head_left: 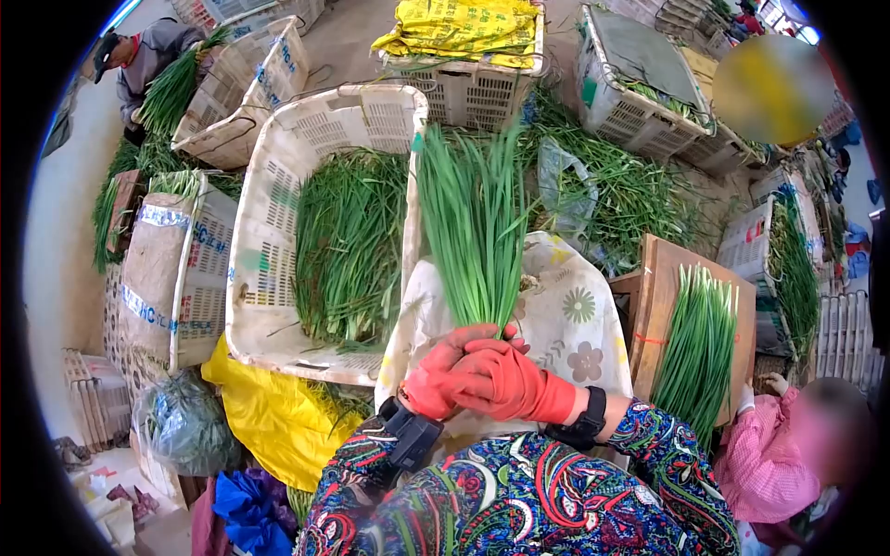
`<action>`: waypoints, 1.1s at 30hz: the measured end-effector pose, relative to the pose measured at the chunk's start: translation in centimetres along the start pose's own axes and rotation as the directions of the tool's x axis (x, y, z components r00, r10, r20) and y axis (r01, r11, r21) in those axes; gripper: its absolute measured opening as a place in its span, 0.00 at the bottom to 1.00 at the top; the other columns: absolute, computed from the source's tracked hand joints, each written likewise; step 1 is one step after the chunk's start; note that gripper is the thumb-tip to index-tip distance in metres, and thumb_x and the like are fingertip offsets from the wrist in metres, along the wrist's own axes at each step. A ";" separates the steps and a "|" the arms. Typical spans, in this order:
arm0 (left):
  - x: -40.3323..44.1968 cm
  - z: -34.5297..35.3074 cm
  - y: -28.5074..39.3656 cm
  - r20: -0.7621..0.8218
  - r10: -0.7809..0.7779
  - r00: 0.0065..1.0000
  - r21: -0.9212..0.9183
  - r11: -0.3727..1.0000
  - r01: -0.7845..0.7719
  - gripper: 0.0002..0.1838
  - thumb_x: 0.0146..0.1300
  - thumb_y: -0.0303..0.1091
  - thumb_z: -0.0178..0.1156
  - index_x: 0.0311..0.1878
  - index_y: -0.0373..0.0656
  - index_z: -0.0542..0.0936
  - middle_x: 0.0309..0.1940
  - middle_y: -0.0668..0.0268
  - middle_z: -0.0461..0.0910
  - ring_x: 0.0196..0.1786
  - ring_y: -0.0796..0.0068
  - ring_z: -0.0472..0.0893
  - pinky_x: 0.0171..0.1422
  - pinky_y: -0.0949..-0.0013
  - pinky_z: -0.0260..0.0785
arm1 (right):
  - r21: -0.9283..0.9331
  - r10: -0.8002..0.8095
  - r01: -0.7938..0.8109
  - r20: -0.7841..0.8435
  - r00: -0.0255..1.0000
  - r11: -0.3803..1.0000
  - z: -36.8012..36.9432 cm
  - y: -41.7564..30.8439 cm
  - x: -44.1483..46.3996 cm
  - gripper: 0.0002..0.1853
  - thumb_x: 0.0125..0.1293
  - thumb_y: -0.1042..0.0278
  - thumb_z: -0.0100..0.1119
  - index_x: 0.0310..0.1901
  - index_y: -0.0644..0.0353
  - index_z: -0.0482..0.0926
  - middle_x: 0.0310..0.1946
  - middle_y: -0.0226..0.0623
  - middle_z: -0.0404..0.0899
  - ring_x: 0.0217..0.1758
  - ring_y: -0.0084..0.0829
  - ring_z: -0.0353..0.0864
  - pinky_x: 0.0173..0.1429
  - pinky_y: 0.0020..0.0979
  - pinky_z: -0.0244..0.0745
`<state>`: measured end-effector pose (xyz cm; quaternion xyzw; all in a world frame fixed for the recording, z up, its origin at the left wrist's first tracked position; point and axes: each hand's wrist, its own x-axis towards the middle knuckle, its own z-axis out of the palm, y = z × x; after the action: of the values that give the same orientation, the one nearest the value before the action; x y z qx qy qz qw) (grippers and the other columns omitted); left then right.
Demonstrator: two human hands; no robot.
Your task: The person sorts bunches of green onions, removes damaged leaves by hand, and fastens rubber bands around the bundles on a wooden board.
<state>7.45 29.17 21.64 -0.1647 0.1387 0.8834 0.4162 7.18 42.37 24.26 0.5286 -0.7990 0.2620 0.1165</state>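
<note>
A bunch of long green garlic chives (477, 232) stands out in front of me, its leaf tips fanned away and its pale stems gathered close to my body. Both hands wear red rubber gloves. My left hand (434, 375) is closed round the stem end from the left. Across it lies my right hand (501, 378), its fingers also closed at the stems and partly covering the left. The stem ends are mostly hidden by the gloves. Beneath the bunch spreads a flower-patterned cloth (586, 320) over my lap.
Left of the bunch stands a white plastic crate (243, 306) with loose chives (348, 246). On the right, a wooden board (654, 296) bears a neat chive bundle (697, 334), beside a person in a pink checked sleeve (769, 454). Loose greens (630, 185) cover the floor ahead.
</note>
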 end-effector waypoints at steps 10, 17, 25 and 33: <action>2.0 -0.5 4.3 -0.024 0.111 0.993 0.664 0.745 -0.068 0.13 0.54 0.38 0.59 0.35 0.36 0.77 0.28 0.65 0.76 0.31 0.77 0.74 0.35 0.71 0.66 | 0.570 0.546 -0.309 0.821 0.169 -0.761 1.4 4.5 -6.2 0.31 0.64 0.39 0.35 0.53 0.59 0.71 0.42 0.40 0.77 0.41 0.32 0.78 0.47 0.29 0.73; 5.8 8.2 1.7 -0.031 -0.088 0.996 0.997 0.067 0.036 0.25 0.47 0.29 0.63 0.51 0.38 0.69 0.27 0.65 0.76 0.28 0.75 0.76 0.32 0.68 0.70 | 0.507 0.880 0.733 0.382 0.280 -0.454 -2.1 5.6 -5.4 0.29 0.63 0.41 0.39 0.49 0.60 0.73 0.49 0.43 0.75 0.50 0.38 0.74 0.58 0.42 0.66; 11.6 16.6 -4.0 0.404 -0.466 0.787 0.347 -0.718 -0.603 0.42 0.47 0.23 0.52 0.68 0.53 0.51 0.25 0.58 0.75 0.27 0.56 0.77 0.30 0.57 0.69 | 0.736 0.764 0.631 -0.546 0.343 0.243 -13.7 1.2 -18.8 0.29 0.68 0.46 0.31 0.66 0.52 0.49 0.56 0.42 0.65 0.63 0.41 0.60 0.70 0.44 0.48; 28.4 20.9 -16.0 0.516 -0.833 0.200 -0.370 -0.427 -0.825 0.29 0.52 0.24 0.46 0.61 0.46 0.63 0.24 0.63 0.72 0.30 0.66 0.75 0.50 0.61 0.68 | 0.641 0.651 0.660 -0.700 0.292 0.393 -15.8 -8.4 -38.8 0.37 0.65 0.36 0.17 0.65 0.56 0.53 0.42 0.38 0.77 0.68 0.40 0.53 0.72 0.49 0.29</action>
<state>-0.69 66.58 27.34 -0.8428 -0.5163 -0.1158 0.0986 29.47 78.79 21.96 0.2206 -0.2521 0.9076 0.2530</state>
